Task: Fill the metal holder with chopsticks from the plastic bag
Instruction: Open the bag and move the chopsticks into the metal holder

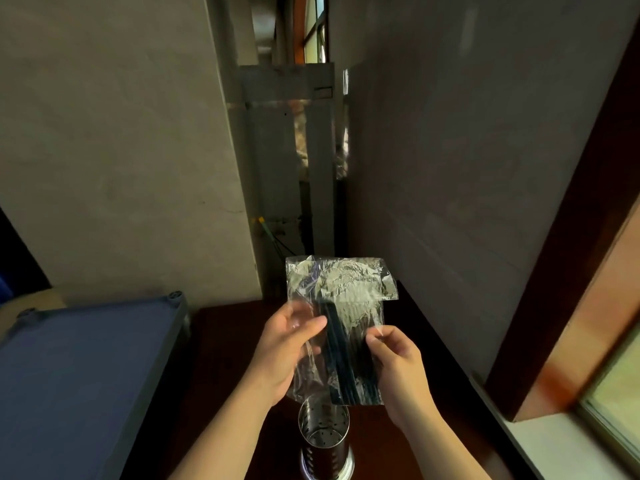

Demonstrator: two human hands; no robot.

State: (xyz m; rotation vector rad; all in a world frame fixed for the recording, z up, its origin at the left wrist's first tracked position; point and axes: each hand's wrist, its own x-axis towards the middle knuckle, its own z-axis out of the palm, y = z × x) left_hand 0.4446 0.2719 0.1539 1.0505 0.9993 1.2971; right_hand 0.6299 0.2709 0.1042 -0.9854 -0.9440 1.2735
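**Both hands on the bag, holder waiting below**

While the person stands over the dark table (221, 375), both bare hands hold a clear plastic bag (337, 289) upright in the lower middle of the frame. The left hand (284, 351) grips the bag's left side, thumb lying across the front of the film and fingers behind it. The right hand (394, 358) pinches the right edge of the bag between thumb and curled fingers. Inside the bag a bundle of black chopsticks (341, 362) runs lengthwise, filling its lower half, while the crumpled upper half is folded and catches the light.

Directly beneath the bag, at the bottom middle of the frame, the metal holder (324, 436) stands upright on the table, a shiny perforated cylinder with its mouth open toward the camera and nothing visible inside it. The bag's lower edge hangs just above its rim; whether they touch I cannot tell.

At the lower left sits a blue shelf (79, 362). A window frame (568, 341) fills the lower right, and grey walls (121, 133) close in above.
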